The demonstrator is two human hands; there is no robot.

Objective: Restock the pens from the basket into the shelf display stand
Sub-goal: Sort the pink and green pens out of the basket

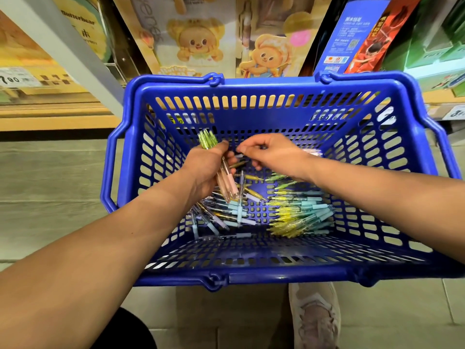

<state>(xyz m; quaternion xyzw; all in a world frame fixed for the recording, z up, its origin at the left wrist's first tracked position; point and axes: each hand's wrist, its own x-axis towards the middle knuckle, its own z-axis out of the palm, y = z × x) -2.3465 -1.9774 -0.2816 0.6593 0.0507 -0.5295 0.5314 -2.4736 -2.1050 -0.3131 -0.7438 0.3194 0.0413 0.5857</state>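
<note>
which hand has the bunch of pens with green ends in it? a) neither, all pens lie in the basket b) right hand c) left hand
c: the left hand grips the bunch of pens, green ends sticking up past its fingers, inside the blue basket; the right hand is beside it with curled fingers and does not hold that bunch.

Bare forearms [100,235], a pale pinkish lace-up sneaker [314,318] and a dark trouser knee [130,331].
</note>
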